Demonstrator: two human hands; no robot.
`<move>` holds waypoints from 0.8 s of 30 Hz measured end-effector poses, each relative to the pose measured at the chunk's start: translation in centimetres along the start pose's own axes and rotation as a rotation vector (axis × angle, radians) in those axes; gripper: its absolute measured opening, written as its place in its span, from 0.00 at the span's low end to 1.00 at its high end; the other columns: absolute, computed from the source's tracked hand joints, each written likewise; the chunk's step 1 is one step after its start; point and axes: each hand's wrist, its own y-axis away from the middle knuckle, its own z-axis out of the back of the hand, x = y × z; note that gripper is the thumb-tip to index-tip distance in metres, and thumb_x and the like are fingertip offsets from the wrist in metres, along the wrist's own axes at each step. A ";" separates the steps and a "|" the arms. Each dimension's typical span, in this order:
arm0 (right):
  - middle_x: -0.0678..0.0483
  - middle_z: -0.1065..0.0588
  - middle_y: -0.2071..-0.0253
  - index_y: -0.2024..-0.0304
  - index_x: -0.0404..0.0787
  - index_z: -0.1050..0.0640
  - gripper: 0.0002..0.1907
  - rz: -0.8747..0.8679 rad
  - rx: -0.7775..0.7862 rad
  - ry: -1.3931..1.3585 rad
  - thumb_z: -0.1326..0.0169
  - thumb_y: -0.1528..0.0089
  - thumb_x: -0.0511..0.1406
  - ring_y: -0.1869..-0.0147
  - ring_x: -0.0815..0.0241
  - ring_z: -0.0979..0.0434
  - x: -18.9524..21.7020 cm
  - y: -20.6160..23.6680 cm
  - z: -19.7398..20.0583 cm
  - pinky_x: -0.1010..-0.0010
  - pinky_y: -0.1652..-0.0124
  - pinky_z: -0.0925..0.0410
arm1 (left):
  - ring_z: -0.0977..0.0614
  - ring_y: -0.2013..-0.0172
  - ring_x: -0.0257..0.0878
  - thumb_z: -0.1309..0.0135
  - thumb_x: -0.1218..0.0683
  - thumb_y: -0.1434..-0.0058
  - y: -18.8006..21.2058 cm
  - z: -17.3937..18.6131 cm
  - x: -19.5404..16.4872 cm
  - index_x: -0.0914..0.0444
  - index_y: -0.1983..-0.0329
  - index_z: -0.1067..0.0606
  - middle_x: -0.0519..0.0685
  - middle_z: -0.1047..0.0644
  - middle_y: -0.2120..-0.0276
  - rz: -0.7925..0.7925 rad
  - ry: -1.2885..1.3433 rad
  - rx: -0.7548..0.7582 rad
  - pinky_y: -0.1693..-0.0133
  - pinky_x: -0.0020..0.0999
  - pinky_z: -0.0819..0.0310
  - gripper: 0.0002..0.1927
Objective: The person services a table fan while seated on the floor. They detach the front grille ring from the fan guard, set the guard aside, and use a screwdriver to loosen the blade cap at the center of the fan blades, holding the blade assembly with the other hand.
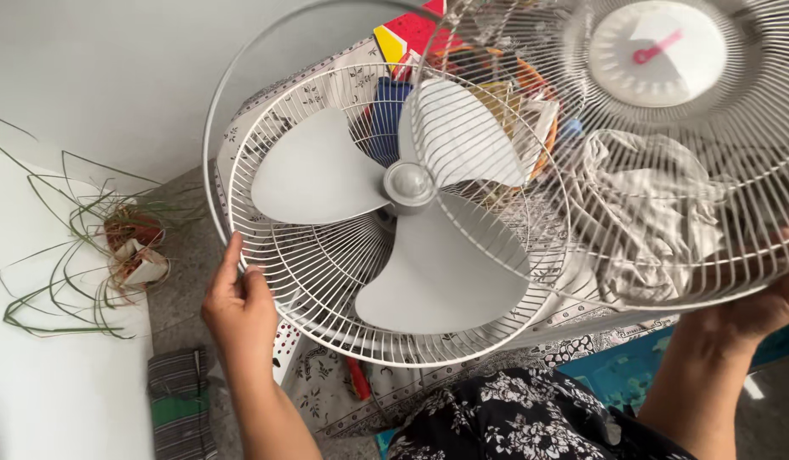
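Grey concrete floor (186,255) — patterned cloth (582,336) under fan (394,221).

The fan blades (411,213) are pale grey, both wire grilles (667,170) white, the grille's hub (658,53) white with a pink mark, the cloth (394,392) white with black flowers, the plant (79,247) green.

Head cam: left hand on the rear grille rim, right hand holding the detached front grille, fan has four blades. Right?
Not quite. The head view shows three grey blades, not four. The rest holds: left hand grips the rear grille rim, right hand holds the detached front grille.
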 end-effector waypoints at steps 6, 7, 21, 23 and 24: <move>0.56 0.34 0.68 0.64 0.38 0.33 0.09 0.042 -0.125 0.067 0.57 0.32 0.36 0.70 0.71 0.39 2.4 0.9 4.7 0.84 0.71 0.47 | 0.31 0.79 0.28 0.53 0.64 0.47 1.1 0.6 0.0 0.58 0.51 0.30 0.46 0.31 0.68 -0.033 -0.122 0.026 0.76 0.24 0.37 0.20; 0.57 0.35 0.69 0.65 0.38 0.33 0.09 0.042 -0.137 0.096 0.57 0.32 0.36 0.72 0.71 0.39 2.9 1.0 5.2 0.85 0.72 0.47 | 0.30 0.79 0.29 0.53 0.63 0.48 1.4 0.6 -0.2 0.57 0.51 0.30 0.45 0.31 0.68 -0.051 -0.135 0.041 0.76 0.24 0.36 0.20; 0.59 0.38 0.72 0.61 0.38 0.34 0.13 -0.001 0.013 0.238 0.55 0.31 0.42 0.72 0.71 0.42 2.8 -3.0 3.2 0.84 0.70 0.46 | 0.26 0.74 0.35 0.54 0.60 0.46 1.5 0.9 -0.2 0.54 0.51 0.30 0.53 0.31 0.58 -0.032 -0.238 0.080 0.74 0.29 0.32 0.18; 0.60 0.38 0.72 0.60 0.38 0.34 0.14 0.003 0.115 0.144 0.55 0.31 0.43 0.71 0.71 0.42 1.3 -4.0 2.7 0.83 0.70 0.45 | 0.25 0.71 0.34 0.55 0.60 0.45 1.2 0.6 0.1 0.54 0.51 0.30 0.54 0.31 0.57 -0.082 -0.219 0.068 0.72 0.28 0.31 0.18; 0.60 0.38 0.72 0.59 0.38 0.34 0.15 0.008 0.171 0.091 0.55 0.31 0.43 0.71 0.70 0.42 0.6 -4.3 2.5 0.83 0.69 0.45 | 0.24 0.70 0.34 0.55 0.60 0.45 1.2 0.5 0.3 0.54 0.51 0.30 0.54 0.31 0.57 -0.093 -0.248 0.064 0.71 0.28 0.31 0.18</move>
